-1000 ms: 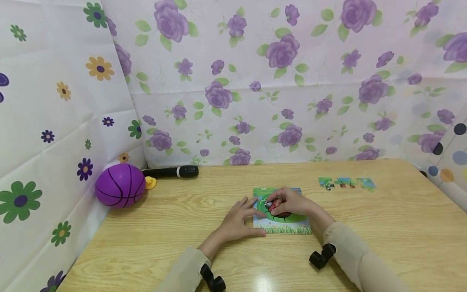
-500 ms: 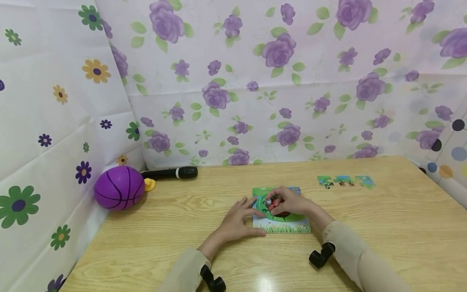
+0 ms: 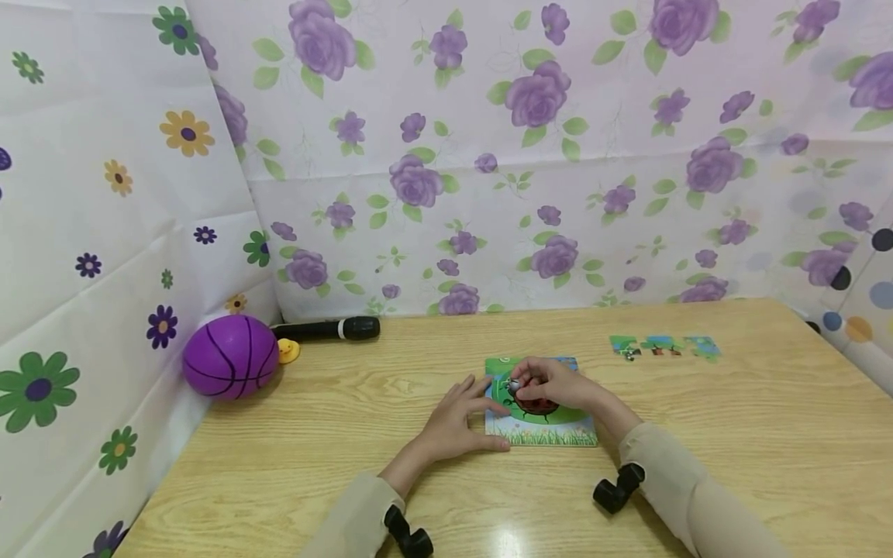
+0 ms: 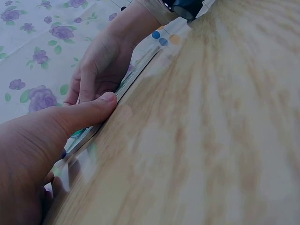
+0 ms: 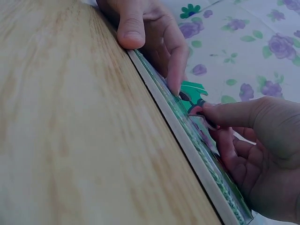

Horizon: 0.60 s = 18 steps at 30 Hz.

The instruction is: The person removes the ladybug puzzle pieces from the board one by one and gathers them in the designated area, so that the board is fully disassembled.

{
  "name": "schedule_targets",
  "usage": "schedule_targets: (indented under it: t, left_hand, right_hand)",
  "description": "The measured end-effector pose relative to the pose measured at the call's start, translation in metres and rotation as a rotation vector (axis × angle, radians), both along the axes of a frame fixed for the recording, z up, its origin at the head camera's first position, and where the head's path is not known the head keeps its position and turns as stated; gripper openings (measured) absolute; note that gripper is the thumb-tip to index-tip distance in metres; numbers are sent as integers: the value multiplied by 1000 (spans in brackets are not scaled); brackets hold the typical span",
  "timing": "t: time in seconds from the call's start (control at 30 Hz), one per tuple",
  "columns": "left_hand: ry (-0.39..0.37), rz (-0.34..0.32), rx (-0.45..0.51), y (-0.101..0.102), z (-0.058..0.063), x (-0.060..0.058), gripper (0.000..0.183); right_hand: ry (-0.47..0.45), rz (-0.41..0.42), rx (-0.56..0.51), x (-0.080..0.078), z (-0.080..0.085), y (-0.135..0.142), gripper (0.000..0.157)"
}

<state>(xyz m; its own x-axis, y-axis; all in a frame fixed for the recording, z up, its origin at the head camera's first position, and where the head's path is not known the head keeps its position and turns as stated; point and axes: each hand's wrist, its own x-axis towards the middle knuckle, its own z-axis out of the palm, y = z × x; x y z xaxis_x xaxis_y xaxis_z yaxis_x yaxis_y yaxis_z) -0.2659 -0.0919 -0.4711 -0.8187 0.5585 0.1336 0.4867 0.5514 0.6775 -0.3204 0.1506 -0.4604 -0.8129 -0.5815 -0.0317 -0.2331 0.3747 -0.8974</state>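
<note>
Puzzle [image 3: 551,437] lies flat on the desk [image 3: 314,434], my left hand [image 3: 455,423] spread at its left side with the thumb touching its near edge, my right hand [image 3: 562,385] pinching a piece [image 5: 196,110] over it, other pieces [image 3: 660,346] sitting beyond to the right.

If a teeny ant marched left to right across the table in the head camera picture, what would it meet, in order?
Purple ball → yellow duck → left hand → ladybug board → three loose puzzle pieces.
</note>
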Motion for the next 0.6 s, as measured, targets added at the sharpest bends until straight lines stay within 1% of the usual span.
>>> schedule_targets:
  t: [0.23, 0.37, 0.6]
  left_hand:
    - [-3, -1, 3, 0, 2, 0, 41]
    - [4, 0, -3, 0, 1, -1, 41]
    - [-3, 2, -10, 0, 0, 0, 42]
  right_hand:
    - [-11, -1, -30, -2, 0, 3, 31]
    - [-29, -28, -42, -1, 2, 3, 33]
    - [-67, -146, -71, 0, 3, 2, 33]
